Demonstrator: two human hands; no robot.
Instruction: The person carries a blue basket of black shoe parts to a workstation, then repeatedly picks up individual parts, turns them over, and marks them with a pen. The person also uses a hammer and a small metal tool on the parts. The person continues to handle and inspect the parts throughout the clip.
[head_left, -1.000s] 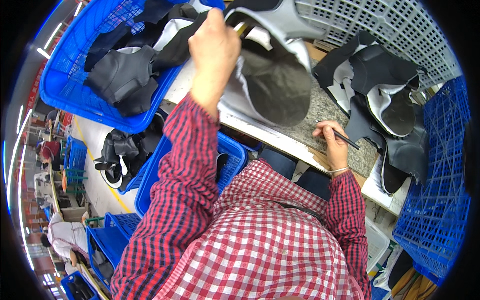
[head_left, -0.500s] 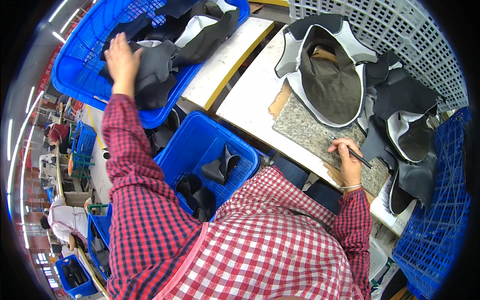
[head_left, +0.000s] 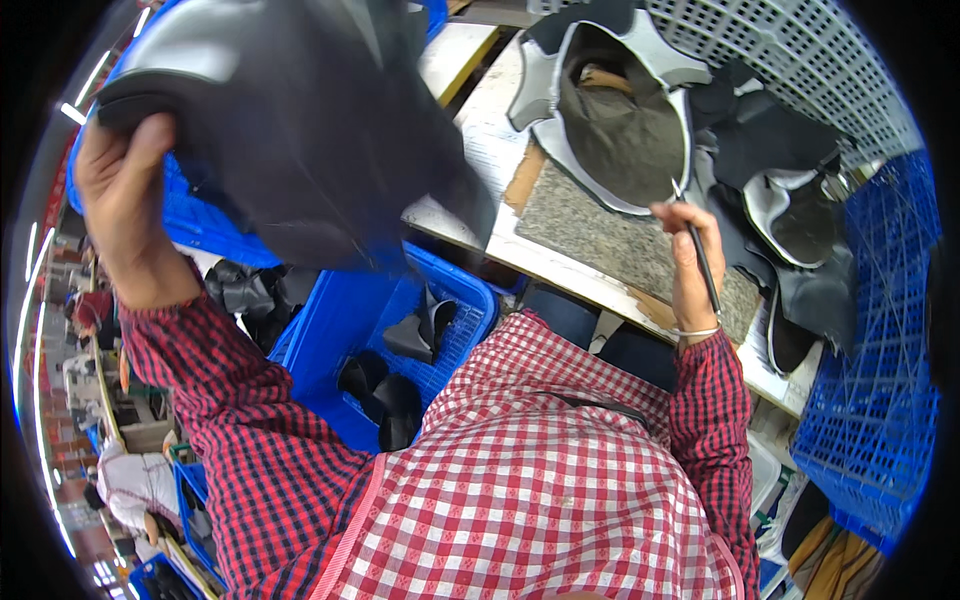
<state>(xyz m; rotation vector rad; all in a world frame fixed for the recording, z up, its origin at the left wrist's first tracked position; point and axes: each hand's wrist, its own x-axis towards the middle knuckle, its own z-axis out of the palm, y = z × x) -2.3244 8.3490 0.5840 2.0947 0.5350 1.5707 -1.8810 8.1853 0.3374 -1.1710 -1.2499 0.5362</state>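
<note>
My left hand (head_left: 130,200) is raised at the upper left. Its thumb and fingers are closed on the edge of black leather shoe uppers (head_left: 320,130), blurred by motion; I cannot tell how many pieces hang there. Over the worktable, my right hand (head_left: 690,265) grips a slim black pen-like tool (head_left: 708,270), its pale metal tip pointing up and away. Beyond that tip, an opened shoe upper (head_left: 635,150) with white edges and a dark fuzzy lining lies partly on a speckled stone slab (head_left: 575,225).
More black uppers (head_left: 790,150) pile up on the table's right. A white plastic crate (head_left: 800,60) stands behind them, a blue crate (head_left: 870,380) at far right. Near my lap, a blue bin (head_left: 340,310) holds dark pieces. Another blue basket (head_left: 215,225) sits partly hidden under the raised uppers.
My left hand was on the uppers in the far-left basket; now it holds black uppers up and nearer. My right hand has lifted slightly, and the tool's tip now points up.
</note>
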